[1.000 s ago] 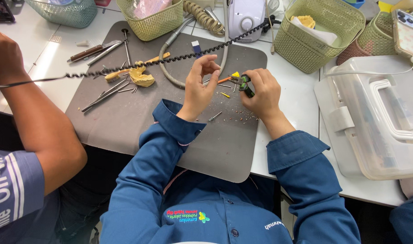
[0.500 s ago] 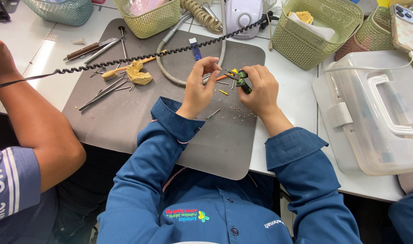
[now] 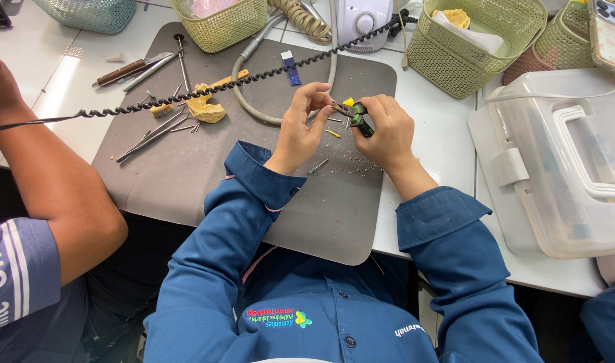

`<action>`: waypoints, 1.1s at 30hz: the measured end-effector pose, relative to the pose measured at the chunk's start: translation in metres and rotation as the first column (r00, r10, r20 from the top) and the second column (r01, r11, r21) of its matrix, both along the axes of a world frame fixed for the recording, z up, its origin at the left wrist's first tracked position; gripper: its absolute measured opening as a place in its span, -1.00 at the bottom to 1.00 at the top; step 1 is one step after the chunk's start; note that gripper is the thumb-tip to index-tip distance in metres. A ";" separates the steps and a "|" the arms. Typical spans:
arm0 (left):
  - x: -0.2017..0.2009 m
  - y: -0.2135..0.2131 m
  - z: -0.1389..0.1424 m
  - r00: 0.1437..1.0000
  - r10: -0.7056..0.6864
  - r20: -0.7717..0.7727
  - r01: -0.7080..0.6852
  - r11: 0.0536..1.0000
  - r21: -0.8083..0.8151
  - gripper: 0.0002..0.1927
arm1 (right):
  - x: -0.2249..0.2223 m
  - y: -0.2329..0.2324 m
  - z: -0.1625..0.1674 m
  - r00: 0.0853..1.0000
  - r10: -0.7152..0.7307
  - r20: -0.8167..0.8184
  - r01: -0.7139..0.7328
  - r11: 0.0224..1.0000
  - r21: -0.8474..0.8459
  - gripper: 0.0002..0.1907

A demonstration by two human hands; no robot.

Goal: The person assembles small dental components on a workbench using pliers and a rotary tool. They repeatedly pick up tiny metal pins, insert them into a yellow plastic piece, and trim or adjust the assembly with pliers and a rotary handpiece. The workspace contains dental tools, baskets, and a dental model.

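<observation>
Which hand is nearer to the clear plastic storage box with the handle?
Right. The right hand, gripping small pliers, is closer to the clear plastic storage box; the left hand lies farther away, beyond it.

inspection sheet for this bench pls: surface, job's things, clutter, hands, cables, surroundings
Surface: grey mat on a white table.
Job's things: green-handled pliers in right hand; what their tip grips is too small to tell.
Clutter: hand tools, yellow cast, crumbs, blue stick.
Hands: left hand pinches at the pliers' tip; right hand closed on the handles.
Cables: black coiled cord across the mat, grey hose.
Surroundings: green baskets, clear box, another person's arm.
</observation>
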State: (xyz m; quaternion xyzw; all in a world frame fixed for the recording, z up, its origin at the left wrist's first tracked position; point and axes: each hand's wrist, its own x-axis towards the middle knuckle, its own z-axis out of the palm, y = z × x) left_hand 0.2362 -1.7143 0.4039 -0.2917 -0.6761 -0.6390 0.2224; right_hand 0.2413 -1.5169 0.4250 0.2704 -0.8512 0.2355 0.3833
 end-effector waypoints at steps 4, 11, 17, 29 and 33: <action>0.000 0.002 -0.002 1.000 -0.024 0.013 0.024 1.000 0.017 -0.61 | -0.001 0.001 -0.003 1.000 0.001 -0.016 -0.001 1.000 0.006 -0.69; 0.007 0.001 0.008 0.992 0.114 -0.057 -0.120 0.986 -0.117 -0.87 | -0.002 -0.001 -0.005 1.000 -0.029 0.002 0.029 0.999 0.016 -0.77; 0.014 0.000 0.015 0.987 0.161 -0.013 -0.160 0.966 -0.201 -0.92 | -0.001 -0.002 -0.003 0.996 -0.045 0.071 0.041 0.998 0.054 -0.76; 0.015 -0.015 0.022 0.934 0.353 -0.051 -0.350 0.880 -0.322 -0.87 | 0.004 -0.019 0.006 0.990 -0.143 0.011 0.139 0.975 0.173 -0.75; 0.018 -0.019 0.027 0.924 0.380 0.039 -0.341 0.868 -0.361 -0.86 | 0.005 -0.025 0.009 0.979 -0.186 -0.082 0.199 0.958 0.207 -0.74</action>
